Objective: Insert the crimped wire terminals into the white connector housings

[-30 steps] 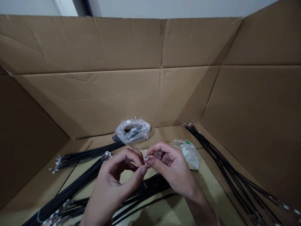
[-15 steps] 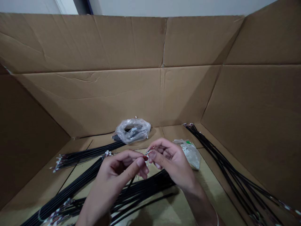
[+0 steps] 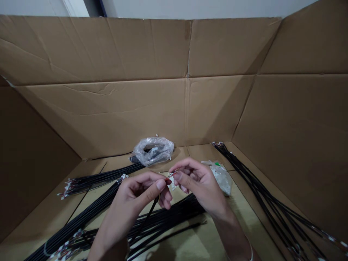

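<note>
My left hand [image 3: 140,197] pinches thin coloured wires [image 3: 172,176], some of them red, between thumb and forefinger. Facing it, my right hand [image 3: 199,186] closes on the same wires from the other side, thumb against forefinger. A black cable [image 3: 149,216] runs down from under my left fingers, and the wires appear to come from its end. The fingers partly hide the wire tips. Below both hands lies a bundle of black cables [image 3: 168,214]. Small white pieces [image 3: 172,185] show behind the gap between my hands.
More black cable bundles [image 3: 89,208] with white connectors lie at the left, and another bundle [image 3: 255,181] at the right. A clear bag [image 3: 153,150] with dark contents sits at the back; a bag of white parts [image 3: 221,177] lies beyond my right hand. Cardboard walls [image 3: 136,105] surround the table.
My hands stay nearly in place, with slight finger shifts at the wires. The black cable below my left fingers now shows more clearly.
</note>
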`<state>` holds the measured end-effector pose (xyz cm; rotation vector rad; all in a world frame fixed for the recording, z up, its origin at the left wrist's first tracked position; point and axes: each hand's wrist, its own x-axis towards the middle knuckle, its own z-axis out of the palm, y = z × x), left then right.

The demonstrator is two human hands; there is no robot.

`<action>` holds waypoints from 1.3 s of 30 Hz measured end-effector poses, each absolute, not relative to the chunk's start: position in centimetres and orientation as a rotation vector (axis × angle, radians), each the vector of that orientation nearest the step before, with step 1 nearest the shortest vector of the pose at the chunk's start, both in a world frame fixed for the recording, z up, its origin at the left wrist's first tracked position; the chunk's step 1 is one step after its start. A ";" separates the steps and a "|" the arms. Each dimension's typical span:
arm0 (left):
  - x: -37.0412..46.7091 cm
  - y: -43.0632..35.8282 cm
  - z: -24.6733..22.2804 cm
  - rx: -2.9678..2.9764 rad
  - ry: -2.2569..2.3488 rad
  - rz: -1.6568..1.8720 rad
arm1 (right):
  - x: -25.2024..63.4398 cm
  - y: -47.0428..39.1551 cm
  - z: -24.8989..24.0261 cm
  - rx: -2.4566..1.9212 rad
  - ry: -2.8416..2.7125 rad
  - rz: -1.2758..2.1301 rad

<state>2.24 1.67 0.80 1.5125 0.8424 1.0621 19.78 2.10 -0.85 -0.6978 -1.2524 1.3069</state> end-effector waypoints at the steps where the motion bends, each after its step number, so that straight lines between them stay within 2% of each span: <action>1: 2.2 1.7 0.8 1.501 0.837 1.062 | 19.8 2.1 -0.8 -0.699 -1.252 1.302; 9: 2.2 1.9 0.7 1.445 0.794 1.038 | 19.6 1.9 -0.6 -0.707 -1.222 1.299; 19: 2.4 1.3 1.0 1.350 0.782 1.047 | 19.6 3.0 -1.7 -0.582 -1.136 1.456; 31: 3.1 -0.6 0.9 1.467 0.775 1.195 | 19.8 3.4 -1.8 -0.398 -1.049 1.754; 39: 2.7 -0.5 0.7 1.736 0.821 1.273 | 18.7 5.1 -3.8 -0.259 -1.095 2.032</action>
